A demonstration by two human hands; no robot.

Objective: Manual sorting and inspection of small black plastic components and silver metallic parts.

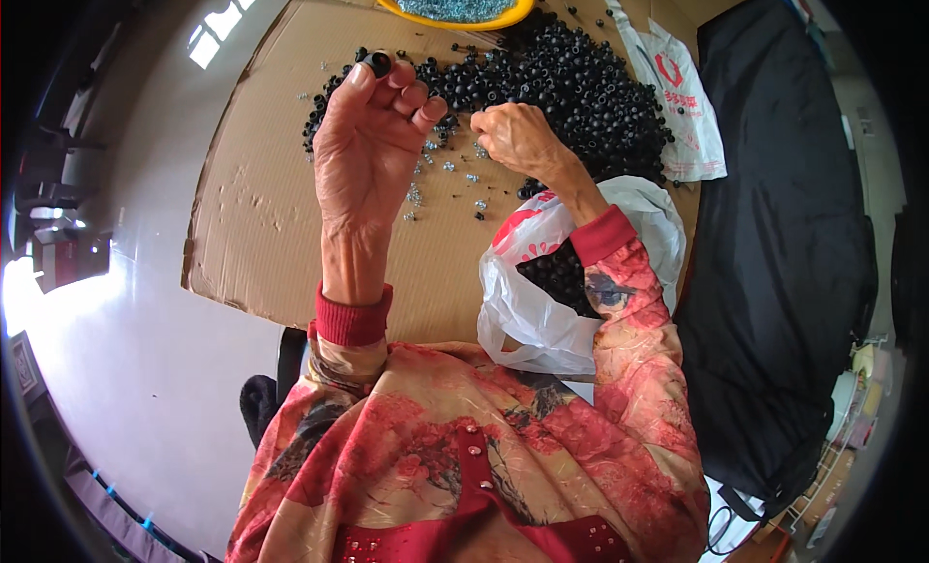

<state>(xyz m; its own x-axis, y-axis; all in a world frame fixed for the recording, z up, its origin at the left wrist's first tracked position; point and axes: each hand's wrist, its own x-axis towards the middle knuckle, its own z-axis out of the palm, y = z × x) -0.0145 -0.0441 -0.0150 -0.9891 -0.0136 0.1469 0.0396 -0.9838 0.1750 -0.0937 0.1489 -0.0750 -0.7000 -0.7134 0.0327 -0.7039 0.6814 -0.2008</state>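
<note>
Floral-patterned cloth of the person's top [435, 398] fills the bottom centre of the head view, nearest the camera. At upper centre-left, the left hand [368, 166] is raised palm up, pinching a small black piece [380, 64] between thumb and forefinger, its other fingers loosely curled. Right of it, the right hand [523, 142] is palm down with fingers bunched, beside a heap of black pieces [600, 98] on cardboard [261, 195]; whether it holds anything cannot be told.

Judging by this, single small pieces are being picked and handled; the next move seems to call for a fine fingertip grip.

Clear bits [448, 166] lie scattered between the wrists. The yellow bowl [460, 25] of bluish bits is cut off by the top edge, and the right sleeve [634, 311] partly covers the white bag [513, 316] holding more black pieces.
</note>
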